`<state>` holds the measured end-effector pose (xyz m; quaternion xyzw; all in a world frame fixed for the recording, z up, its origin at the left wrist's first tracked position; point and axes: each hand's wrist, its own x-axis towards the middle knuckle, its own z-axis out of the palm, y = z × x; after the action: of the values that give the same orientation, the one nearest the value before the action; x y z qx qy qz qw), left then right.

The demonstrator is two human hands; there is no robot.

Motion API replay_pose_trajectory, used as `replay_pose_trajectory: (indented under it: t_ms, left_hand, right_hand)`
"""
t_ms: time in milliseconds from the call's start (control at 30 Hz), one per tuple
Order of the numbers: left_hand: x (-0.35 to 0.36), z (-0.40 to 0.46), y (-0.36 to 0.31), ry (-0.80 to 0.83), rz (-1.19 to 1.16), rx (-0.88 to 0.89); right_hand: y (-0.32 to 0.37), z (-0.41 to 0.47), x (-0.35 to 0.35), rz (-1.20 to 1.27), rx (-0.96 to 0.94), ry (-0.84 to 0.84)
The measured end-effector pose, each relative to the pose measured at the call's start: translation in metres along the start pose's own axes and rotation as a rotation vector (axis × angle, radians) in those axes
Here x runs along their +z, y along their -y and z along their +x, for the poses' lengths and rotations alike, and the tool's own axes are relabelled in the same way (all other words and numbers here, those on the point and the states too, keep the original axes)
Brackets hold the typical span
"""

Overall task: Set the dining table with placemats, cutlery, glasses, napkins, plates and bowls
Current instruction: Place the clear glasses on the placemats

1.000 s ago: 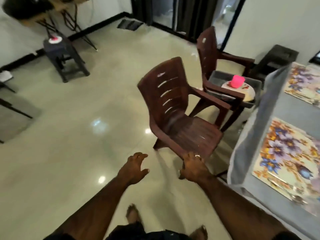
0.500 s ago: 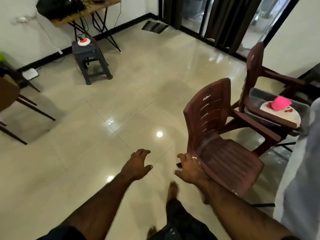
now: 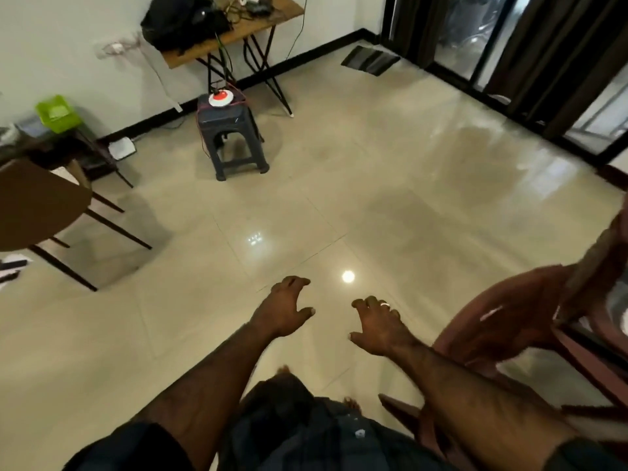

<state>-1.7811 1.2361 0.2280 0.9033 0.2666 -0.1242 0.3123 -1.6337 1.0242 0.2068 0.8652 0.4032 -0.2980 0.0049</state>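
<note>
Both of my hands hang in front of me over the tiled floor and hold nothing. My left hand (image 3: 283, 311) has its fingers spread and loosely bent. My right hand (image 3: 379, 322), with a ring on one finger, is also spread and relaxed, just left of a brown plastic chair (image 3: 503, 321) that is blurred at the right edge. The dining table, its placemats and the tableware are out of view.
A dark plastic stool (image 3: 234, 137) with a red and white object on top stands ahead by the wall. Behind it is a wooden folding table (image 3: 238, 25) with a black bag. A brown round table (image 3: 30, 205) and green basket (image 3: 57, 113) sit at the left.
The view has swung left, away from the dining table and chairs. My right hand has come off the chair seat edge and now hangs free over the floor.
</note>
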Motion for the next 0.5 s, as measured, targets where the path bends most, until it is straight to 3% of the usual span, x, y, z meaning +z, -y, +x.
replay_pose_trajectory:
  t_ms: [267, 500]
  left_hand:
    - [-0.067, 0.210, 0.012, 0.122, 0.037, 0.083]
    - [-0.136, 0.389, -0.062, 0.277, 0.195, 0.294]
  right_hand:
    - [-0.053, 0.162, -0.092, 0.123, 0.226, -0.080]
    - [-0.111, 0.224, -0.172, 0.313, 0.493, -0.211]
